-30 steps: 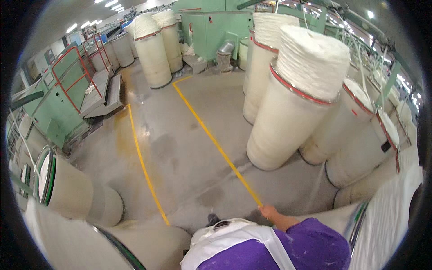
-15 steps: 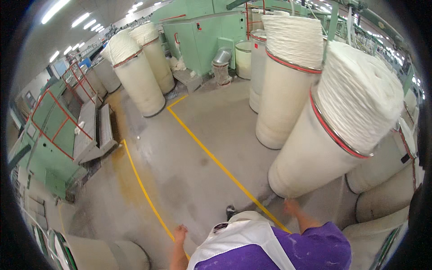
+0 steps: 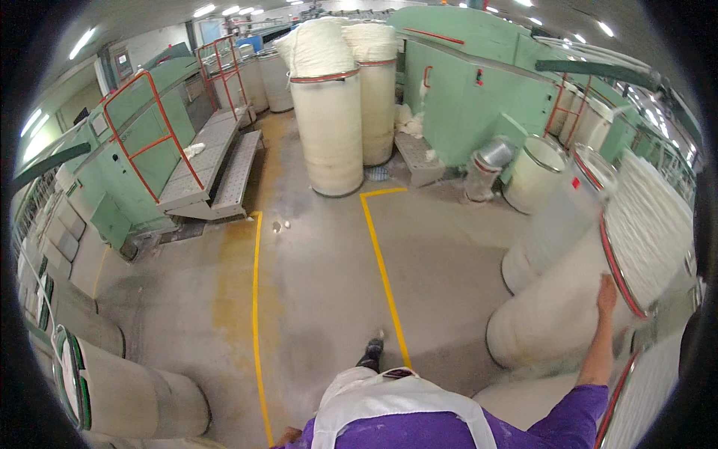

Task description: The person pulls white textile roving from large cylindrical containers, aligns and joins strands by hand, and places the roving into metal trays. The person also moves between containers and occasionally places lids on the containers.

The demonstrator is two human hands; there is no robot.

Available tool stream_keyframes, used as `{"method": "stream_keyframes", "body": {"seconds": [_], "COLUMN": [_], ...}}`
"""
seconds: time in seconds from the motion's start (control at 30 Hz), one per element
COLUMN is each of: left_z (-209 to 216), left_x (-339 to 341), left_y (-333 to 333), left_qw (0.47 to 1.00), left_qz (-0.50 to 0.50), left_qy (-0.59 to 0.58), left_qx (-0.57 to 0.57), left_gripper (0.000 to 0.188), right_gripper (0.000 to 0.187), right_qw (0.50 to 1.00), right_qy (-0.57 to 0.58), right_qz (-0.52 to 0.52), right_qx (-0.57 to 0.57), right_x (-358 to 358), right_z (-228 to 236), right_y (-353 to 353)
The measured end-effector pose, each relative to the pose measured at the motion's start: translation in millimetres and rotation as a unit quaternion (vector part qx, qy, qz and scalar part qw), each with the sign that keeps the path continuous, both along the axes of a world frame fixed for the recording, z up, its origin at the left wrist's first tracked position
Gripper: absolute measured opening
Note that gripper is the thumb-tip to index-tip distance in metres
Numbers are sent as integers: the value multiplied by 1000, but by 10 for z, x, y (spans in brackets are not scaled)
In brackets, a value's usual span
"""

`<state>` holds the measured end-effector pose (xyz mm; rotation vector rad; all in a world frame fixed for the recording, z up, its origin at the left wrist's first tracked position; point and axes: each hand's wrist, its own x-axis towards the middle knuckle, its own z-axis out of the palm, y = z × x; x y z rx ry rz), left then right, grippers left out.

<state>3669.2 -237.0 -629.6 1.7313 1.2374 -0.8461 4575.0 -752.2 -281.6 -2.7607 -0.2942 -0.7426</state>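
Note:
My right hand point(image 3: 607, 293) is raised at the end of an outstretched arm. In the picture it overlaps a tall cream sliver can point(image 3: 550, 314) with a red rim, just below that rim. Whether it touches the can I cannot tell, and its fingers are blurred. Coiled white sliver point(image 3: 652, 228) rises high above the can's rim. My left hand point(image 3: 289, 435) hangs low beside my body at the bottom edge, mostly out of view, its fingers hard to make out. Nothing shows in it.
Two filled sliver cans point(image 3: 327, 142) stand ahead before a green machine point(image 3: 471, 97). Metal steps point(image 3: 217, 168) with red rails are at left. Yellow lines point(image 3: 385, 277) mark the floor. More cans point(image 3: 142, 396) stand lower left; a silver duct point(image 3: 490, 161) is at right.
My view has turned right and moved forward, so the cans ahead now sit nearer the middle. My right arm has swung up and outward to the right. My left hand has dropped lower.

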Motion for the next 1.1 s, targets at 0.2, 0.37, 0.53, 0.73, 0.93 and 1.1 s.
{"method": "stream_keyframes", "body": {"seconds": [0.2, 0.37, 0.53, 0.73, 0.93, 1.1], "left_z": [-71, 314, 449, -182, -486, -371], "left_x": [2534, 5367, 7699, 9284, 10697, 11980], "left_y": [2217, 3619, 4087, 3659, 3649, 4361], "left_qw": [937, 962, 948, 721, 825, 682], "left_qz": [-310, 29, 4, -655, -511, -696], "left_qy": [-70, -225, -299, -184, -230, -199], "left_qx": [145, 152, 110, 133, 77, 104], "left_gripper": [28, 39, 40, 36, 21, 33], "right_gripper": [47, 44, 47, 45, 42, 41], "right_qw": [985, 969, 976, 958, 948, 907], "right_qy": [40, 103, 80, 97, 110, 153], "right_qz": [-139, -207, -181, -268, -297, -374], "right_qx": [-99, -87, -92, -44, -28, 120], "right_x": [785, 1073, 1073, 1322, 1686, 1347], "right_z": [573, 500, 48, 171, 459, 645], "right_y": [263, -89, -330, 844, 1431, 1526]}}
